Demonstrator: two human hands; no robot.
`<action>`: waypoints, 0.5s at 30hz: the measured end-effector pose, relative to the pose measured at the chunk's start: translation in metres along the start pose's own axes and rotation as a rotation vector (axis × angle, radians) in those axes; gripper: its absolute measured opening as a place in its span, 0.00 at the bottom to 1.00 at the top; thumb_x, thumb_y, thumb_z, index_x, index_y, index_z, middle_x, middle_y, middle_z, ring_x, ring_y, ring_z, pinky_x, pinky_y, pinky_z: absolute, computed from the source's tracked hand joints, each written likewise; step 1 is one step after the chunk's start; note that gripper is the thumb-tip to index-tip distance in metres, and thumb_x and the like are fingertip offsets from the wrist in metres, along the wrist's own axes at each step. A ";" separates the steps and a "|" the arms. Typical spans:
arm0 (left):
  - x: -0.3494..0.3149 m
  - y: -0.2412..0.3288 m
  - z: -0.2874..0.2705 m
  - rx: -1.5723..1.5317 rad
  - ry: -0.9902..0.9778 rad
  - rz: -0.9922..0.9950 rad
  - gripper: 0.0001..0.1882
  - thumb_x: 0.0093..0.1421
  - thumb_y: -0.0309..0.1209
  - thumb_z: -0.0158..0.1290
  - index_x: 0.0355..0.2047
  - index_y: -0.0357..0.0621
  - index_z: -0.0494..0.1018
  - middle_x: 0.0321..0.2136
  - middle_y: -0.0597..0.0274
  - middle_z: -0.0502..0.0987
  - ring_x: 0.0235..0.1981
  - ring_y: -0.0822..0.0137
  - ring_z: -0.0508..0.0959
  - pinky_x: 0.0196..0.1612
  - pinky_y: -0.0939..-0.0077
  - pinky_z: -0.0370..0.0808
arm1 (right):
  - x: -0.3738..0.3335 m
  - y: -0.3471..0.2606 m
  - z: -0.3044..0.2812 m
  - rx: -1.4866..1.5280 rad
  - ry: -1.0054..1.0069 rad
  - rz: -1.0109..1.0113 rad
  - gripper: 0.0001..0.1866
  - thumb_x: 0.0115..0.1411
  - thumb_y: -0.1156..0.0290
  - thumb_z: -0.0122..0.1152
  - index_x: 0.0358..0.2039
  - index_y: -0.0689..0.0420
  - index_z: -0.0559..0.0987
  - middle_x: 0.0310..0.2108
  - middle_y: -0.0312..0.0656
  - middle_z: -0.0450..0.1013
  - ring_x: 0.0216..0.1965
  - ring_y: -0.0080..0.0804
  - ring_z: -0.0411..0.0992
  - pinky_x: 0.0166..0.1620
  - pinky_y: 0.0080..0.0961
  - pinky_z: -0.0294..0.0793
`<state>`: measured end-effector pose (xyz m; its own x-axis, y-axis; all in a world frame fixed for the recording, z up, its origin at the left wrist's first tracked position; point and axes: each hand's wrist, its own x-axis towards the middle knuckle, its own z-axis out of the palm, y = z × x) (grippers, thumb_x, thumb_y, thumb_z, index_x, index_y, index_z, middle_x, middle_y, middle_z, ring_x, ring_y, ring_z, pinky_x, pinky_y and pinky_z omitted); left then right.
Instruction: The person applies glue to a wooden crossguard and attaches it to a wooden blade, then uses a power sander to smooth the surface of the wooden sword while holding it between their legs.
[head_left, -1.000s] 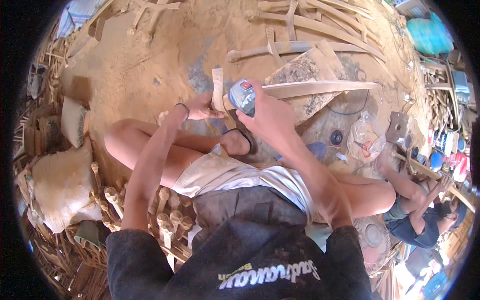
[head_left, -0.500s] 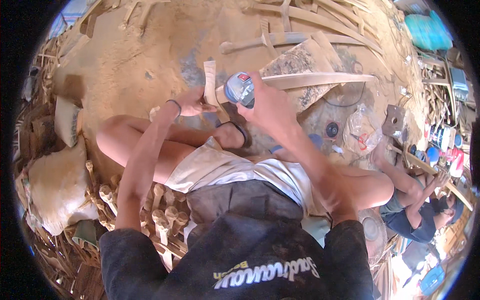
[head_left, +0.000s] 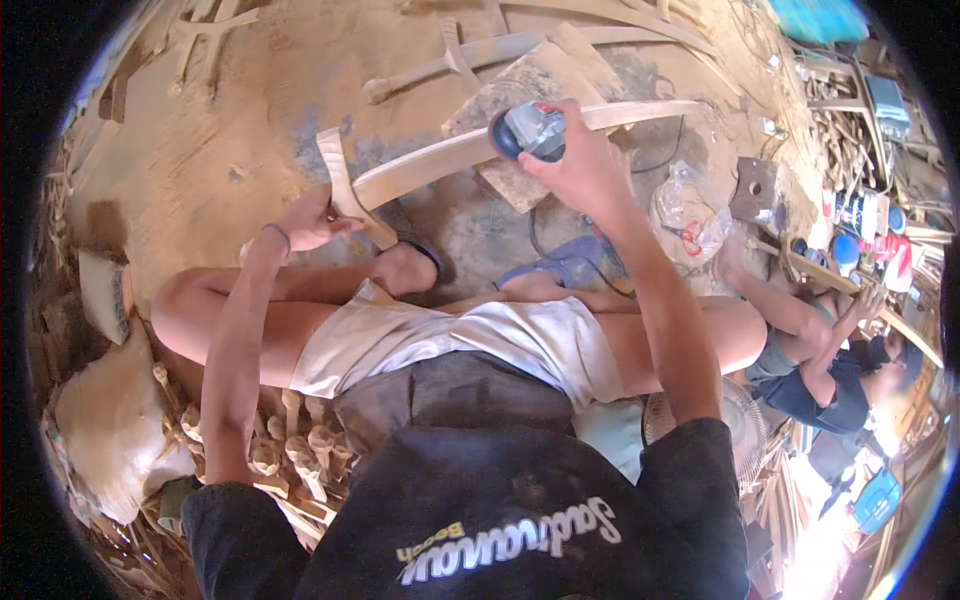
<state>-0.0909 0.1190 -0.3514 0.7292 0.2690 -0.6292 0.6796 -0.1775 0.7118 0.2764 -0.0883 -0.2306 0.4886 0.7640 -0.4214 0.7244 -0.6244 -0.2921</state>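
The long, pale, sword-shaped wooden piece (head_left: 450,155) lies slantwise across the sawdust-covered floor (head_left: 200,150) in front of the seated person, its blade running up to the right and resting on a flat, dusty wooden board (head_left: 540,80). Its surface is smooth and light beside the darker, rougher carved pieces farther off. At the lower left end a short crosspiece stands across the blade like a guard.

The left hand (head_left: 305,220) has its grip closed around that crosspiece end, fingers wrapped on the wood. The right hand (head_left: 580,170) has its grip closed over the grey and blue handheld power sander (head_left: 530,130), which sits pressed on the blade's middle. A black cable (head_left: 660,160) trails away to the right of it.

Against the picture from half a second before, the view is tilted further down: the wooden piece, both hands and the sander sit lower in the picture, and the blade shows more of its length. The sander is on the same stretch of the blade, and both grips are unchanged.

At the right edge another person (head_left: 830,350) sits at work among clutter.
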 end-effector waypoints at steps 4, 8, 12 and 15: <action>0.005 -0.029 0.005 0.073 0.087 0.052 0.25 0.67 0.33 0.71 0.59 0.36 0.76 0.46 0.55 0.88 0.45 0.64 0.87 0.48 0.63 0.83 | 0.012 0.040 -0.012 -0.013 0.073 0.081 0.47 0.58 0.42 0.76 0.70 0.53 0.67 0.50 0.62 0.84 0.54 0.63 0.83 0.59 0.54 0.81; 0.006 -0.004 0.003 0.011 -0.005 0.027 0.24 0.67 0.33 0.71 0.59 0.38 0.77 0.44 0.55 0.89 0.43 0.64 0.88 0.45 0.66 0.83 | 0.025 0.088 -0.024 0.019 0.134 0.138 0.46 0.59 0.45 0.78 0.71 0.51 0.69 0.51 0.63 0.84 0.57 0.65 0.81 0.61 0.52 0.79; 0.012 -0.027 0.002 0.034 -0.017 0.037 0.22 0.66 0.31 0.71 0.57 0.39 0.78 0.42 0.56 0.89 0.41 0.65 0.89 0.44 0.66 0.84 | 0.045 0.145 -0.027 0.119 0.200 0.151 0.47 0.57 0.49 0.81 0.71 0.54 0.70 0.58 0.63 0.81 0.61 0.58 0.80 0.63 0.47 0.78; 0.006 -0.043 0.001 0.051 0.013 0.059 0.21 0.67 0.30 0.70 0.57 0.40 0.78 0.42 0.56 0.89 0.41 0.64 0.89 0.44 0.65 0.84 | 0.055 0.161 -0.037 0.102 0.235 0.208 0.46 0.58 0.51 0.82 0.72 0.53 0.69 0.60 0.62 0.80 0.61 0.57 0.80 0.65 0.45 0.77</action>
<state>-0.1157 0.1270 -0.3859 0.7675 0.2689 -0.5820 0.6387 -0.2416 0.7306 0.4376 -0.1408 -0.2687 0.7288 0.6272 -0.2747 0.5502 -0.7752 -0.3104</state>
